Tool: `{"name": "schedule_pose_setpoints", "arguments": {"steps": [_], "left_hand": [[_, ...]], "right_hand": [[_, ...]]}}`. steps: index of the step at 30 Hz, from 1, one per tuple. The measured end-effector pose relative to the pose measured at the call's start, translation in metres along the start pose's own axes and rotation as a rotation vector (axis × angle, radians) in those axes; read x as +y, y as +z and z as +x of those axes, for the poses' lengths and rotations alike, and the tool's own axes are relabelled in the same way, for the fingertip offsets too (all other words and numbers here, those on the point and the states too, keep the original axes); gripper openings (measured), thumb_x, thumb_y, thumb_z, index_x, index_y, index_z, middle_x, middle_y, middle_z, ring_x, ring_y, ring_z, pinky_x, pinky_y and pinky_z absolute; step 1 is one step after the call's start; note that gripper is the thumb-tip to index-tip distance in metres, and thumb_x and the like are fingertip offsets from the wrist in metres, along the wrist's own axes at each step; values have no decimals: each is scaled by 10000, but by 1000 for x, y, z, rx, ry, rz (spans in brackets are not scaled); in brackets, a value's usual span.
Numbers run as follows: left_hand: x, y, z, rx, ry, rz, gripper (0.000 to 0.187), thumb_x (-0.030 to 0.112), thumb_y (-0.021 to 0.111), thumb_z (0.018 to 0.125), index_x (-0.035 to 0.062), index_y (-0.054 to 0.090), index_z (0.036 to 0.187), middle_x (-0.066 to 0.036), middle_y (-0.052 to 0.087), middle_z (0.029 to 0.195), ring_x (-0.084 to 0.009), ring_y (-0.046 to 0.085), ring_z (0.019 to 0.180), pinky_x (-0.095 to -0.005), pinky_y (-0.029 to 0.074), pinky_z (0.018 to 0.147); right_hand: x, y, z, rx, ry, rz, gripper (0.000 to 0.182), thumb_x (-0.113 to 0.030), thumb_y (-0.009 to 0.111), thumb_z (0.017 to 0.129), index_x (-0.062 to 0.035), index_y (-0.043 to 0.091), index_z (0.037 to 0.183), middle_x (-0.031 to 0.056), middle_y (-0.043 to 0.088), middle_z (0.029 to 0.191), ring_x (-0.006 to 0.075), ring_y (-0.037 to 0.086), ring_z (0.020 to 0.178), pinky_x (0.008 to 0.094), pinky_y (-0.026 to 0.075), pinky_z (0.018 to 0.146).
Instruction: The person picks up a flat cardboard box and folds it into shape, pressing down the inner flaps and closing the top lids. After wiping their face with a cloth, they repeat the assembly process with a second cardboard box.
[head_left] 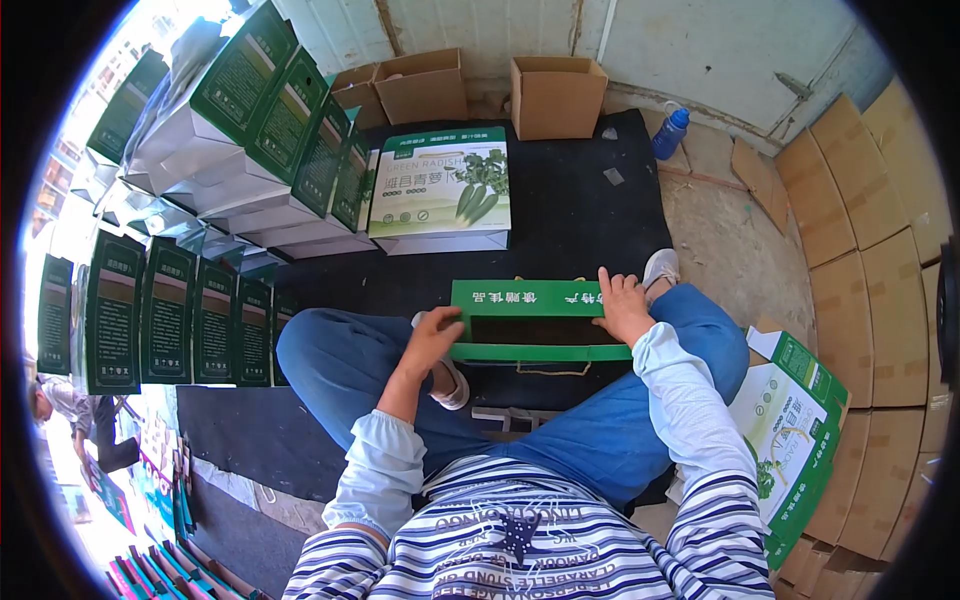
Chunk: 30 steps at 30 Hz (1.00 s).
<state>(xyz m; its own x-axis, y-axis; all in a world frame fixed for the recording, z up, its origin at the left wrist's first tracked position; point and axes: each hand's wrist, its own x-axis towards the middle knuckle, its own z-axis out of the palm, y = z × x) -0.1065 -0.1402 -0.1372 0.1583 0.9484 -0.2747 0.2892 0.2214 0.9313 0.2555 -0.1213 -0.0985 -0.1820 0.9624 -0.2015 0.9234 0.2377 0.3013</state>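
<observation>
A green gift box [520,297] with white lettering stands between my knees, its top open onto a dark inside. My left hand [432,338] is at the left end of the box, fingers bent around its edge. Over the right end lies my right hand [624,308], its fingers across the green panel and its thumb at the opening, gripping it. A thin cord handle [555,372] hangs along the near edge. Beyond the box lies a closed green radish carton [440,190] printed with vegetables.
Folded green cartons [265,130] are stacked at the left, with more standing in a row [165,310]. Flat printed cartons [790,440] lean at my right, before piled brown boxes [840,290]. Open brown boxes [558,97] and a blue bottle [671,133] stand behind. Another person [85,420] bends at far left.
</observation>
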Motion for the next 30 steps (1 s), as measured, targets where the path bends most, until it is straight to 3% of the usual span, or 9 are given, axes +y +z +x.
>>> {"name": "schedule_pose_setpoints", "arguments": {"steps": [4, 7, 10, 16, 19, 22, 25, 28, 30], "left_hand": [[15, -1, 4, -108, 73, 112, 605, 172, 685, 814, 79, 434, 1357, -195, 502, 1141, -270, 614, 860, -351, 503, 761], [27, 6, 7, -42, 163, 611, 814, 187, 732, 766, 190, 289, 1449, -236, 503, 1109, -362, 613, 902, -415, 509, 772], [37, 13, 10, -62, 71, 799, 958, 224, 755, 741, 279, 156, 1486, -229, 518, 1057, -411, 596, 910, -464, 493, 778], [31, 20, 16, -88, 37, 1017, 922, 383, 663, 816, 300, 40, 1491, -213, 582, 951, -429, 623, 828, -480, 517, 707], [19, 23, 19, -50, 100, 1113, 892, 414, 620, 841, 285, 27, 1494, -211, 594, 934, -419, 636, 760, -475, 530, 638], [11, 23, 20, -21, 158, 1187, 901, 427, 614, 842, 262, 17, 1496, -205, 596, 908, -406, 644, 704, -460, 531, 572], [32, 26, 18, -126, -27, 1179, 867, 410, 618, 832, 246, 88, 1498, -233, 567, 1079, -410, 623, 894, -495, 522, 715], [30, 23, 17, 163, 425, 1377, 811, 374, 635, 810, 230, 206, 1482, -230, 427, 1333, -399, 482, 1167, -536, 421, 922], [27, 21, 23, 80, 545, 1279, 782, 347, 666, 774, 226, 290, 1450, -187, 331, 1427, -390, 358, 1270, -560, 332, 988]], "right_hand": [[-1, 0, -1, -23, -1, 18, 1026, -502, 752, 684, -40, 241, 1444, 186, 501, 1154, 384, 475, 1097, 451, 444, 877], [0, 6, -2, -3, -18, 14, 1009, -547, 736, 673, -98, 269, 1447, 192, 499, 1197, 402, 472, 1104, 507, 456, 818], [-1, 8, -4, 4, -13, 6, 1009, -549, 737, 671, -107, 271, 1449, 191, 498, 1197, 404, 471, 1099, 506, 458, 802], [1, -10, -7, -68, -33, 128, 1024, -498, 739, 700, -36, 220, 1453, 208, 479, 1218, 396, 447, 1156, 484, 408, 926], [8, -10, -10, 36, -88, 217, 1038, -537, 750, 650, -70, 266, 1441, 211, 482, 1251, 389, 470, 1136, 515, 385, 934], [22, -17, 2, -221, -117, 377, 1063, -556, 742, 642, -70, 249, 1448, 214, 470, 1291, 385, 468, 1159, 510, 376, 958], [21, -14, 12, -205, -130, 299, 871, -460, 801, 635, -58, 401, 1295, 168, 538, 1188, 354, 520, 1110, 478, 448, 888], [14, -7, 12, -68, -98, 252, 747, -381, 844, 600, -58, 464, 1156, 137, 574, 1088, 325, 552, 1054, 463, 487, 827], [14, -3, 6, -14, -106, 270, 761, -385, 847, 588, -58, 463, 1158, 140, 576, 1076, 324, 552, 1044, 475, 481, 836]]}}
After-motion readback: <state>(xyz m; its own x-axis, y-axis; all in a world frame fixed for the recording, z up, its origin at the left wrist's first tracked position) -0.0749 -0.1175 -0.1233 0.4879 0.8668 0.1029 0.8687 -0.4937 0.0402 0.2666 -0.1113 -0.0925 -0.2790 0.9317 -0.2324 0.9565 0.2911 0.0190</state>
